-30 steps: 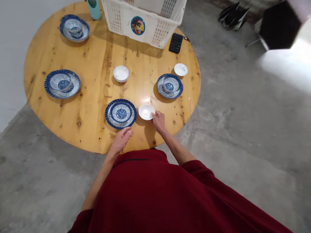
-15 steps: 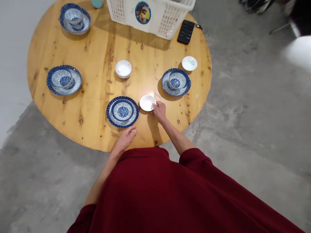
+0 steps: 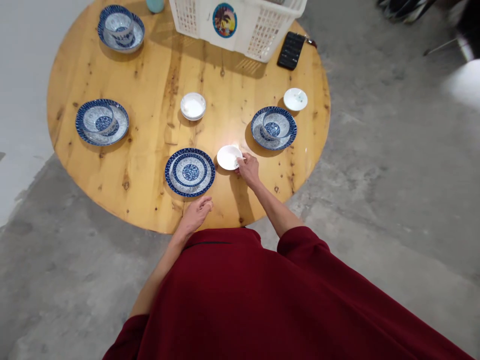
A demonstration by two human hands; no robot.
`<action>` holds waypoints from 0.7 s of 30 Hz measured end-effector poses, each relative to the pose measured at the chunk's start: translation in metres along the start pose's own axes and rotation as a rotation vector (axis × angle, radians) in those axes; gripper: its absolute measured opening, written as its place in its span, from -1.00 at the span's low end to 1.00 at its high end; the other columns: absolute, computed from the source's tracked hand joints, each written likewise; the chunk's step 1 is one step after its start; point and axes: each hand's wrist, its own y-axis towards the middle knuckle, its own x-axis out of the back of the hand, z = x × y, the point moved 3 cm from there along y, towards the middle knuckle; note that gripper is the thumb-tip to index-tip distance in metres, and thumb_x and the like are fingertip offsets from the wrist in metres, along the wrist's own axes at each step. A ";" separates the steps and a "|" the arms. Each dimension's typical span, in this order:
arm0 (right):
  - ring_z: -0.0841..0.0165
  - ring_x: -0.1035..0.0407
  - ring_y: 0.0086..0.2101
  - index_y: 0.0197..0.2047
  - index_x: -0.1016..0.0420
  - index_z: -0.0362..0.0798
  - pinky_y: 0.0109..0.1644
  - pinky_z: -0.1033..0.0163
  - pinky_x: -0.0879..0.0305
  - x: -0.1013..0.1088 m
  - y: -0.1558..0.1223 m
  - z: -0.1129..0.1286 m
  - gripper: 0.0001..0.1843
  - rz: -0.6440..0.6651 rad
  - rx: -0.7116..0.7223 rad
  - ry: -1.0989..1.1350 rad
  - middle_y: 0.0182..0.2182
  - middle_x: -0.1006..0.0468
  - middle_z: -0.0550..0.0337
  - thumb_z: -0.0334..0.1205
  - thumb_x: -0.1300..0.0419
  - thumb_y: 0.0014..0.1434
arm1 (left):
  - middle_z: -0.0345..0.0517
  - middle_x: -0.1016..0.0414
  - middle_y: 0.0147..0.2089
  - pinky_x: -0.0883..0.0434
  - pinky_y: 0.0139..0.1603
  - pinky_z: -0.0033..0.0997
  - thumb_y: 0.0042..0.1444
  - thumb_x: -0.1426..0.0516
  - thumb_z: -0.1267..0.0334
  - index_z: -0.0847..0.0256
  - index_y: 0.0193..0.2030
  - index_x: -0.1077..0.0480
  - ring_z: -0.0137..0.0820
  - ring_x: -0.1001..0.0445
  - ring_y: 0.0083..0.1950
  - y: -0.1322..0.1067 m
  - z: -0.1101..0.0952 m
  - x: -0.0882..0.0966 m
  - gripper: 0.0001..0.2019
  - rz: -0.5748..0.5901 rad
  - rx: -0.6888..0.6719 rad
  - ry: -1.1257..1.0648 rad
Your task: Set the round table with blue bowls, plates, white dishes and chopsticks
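My right hand [image 3: 248, 169] pinches the right rim of a small white dish [image 3: 228, 157] at the near side of the round table. Just left of that dish lies a blue-and-white plate [image 3: 191, 191] with a smaller blue-patterned piece [image 3: 191, 172] in its middle. Below this plate, close to the table's near edge, my left hand [image 3: 197, 212] has its fingers curled together with nothing visible in them. It looks apart from the plate, or barely beside it.
On the wooden table [image 3: 150, 150] stand a stack of white dishes [image 3: 193, 106], another white dish [image 3: 295, 99] and bowls on plates at right [image 3: 274, 128], left [image 3: 102, 123] and far left [image 3: 120, 29]. A white basket [image 3: 240, 27], black phone-like object [image 3: 291, 50] and teal cup [image 3: 155, 5] sit behind.
The view has shifted slightly, so the tableware sits a little further right in the picture. My right hand stays on the dish's rim, and my left hand has hardly moved.
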 end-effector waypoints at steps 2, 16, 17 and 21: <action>0.19 -0.54 -0.49 -0.03 -0.52 -0.11 -0.29 0.10 -0.55 0.001 -0.002 0.001 -0.65 0.010 0.006 0.001 -0.48 -0.59 0.14 -0.12 -0.07 0.23 | 0.02 -0.63 -0.12 -0.45 -0.18 -0.38 0.19 -0.05 -0.04 0.31 0.14 -0.47 -0.31 -0.57 -0.14 0.000 0.000 0.000 -0.46 0.005 0.007 0.013; 0.20 -0.53 -0.51 -0.08 -0.50 -0.11 -0.35 0.10 -0.53 -0.003 -0.009 -0.009 -0.65 -0.011 0.004 0.089 -0.47 -0.60 0.13 -0.07 -0.13 0.18 | 0.04 -0.64 -0.13 -0.44 -0.22 -0.40 0.19 -0.06 -0.04 0.32 0.14 -0.48 -0.31 -0.57 -0.14 0.001 0.001 0.000 -0.46 -0.007 0.004 0.032; 0.20 -0.53 -0.51 -0.07 -0.50 -0.11 -0.36 0.11 -0.53 -0.003 -0.009 -0.010 -0.64 -0.009 0.004 0.093 -0.46 -0.60 0.12 -0.07 -0.12 0.18 | 0.04 -0.64 -0.13 -0.44 -0.22 -0.40 0.19 -0.06 -0.04 0.32 0.14 -0.47 -0.31 -0.57 -0.14 0.001 0.001 0.000 -0.46 -0.007 0.004 0.032; 0.20 -0.53 -0.50 0.00 -0.50 -0.14 -0.36 0.11 -0.51 0.000 -0.011 -0.008 -0.58 0.022 -0.013 0.077 -0.39 -0.63 0.06 -0.03 -0.09 0.23 | 0.02 -0.63 -0.15 -0.44 -0.22 -0.40 0.18 -0.06 -0.04 0.32 0.14 -0.47 -0.31 -0.57 -0.15 0.001 0.001 -0.001 -0.46 -0.002 0.010 0.031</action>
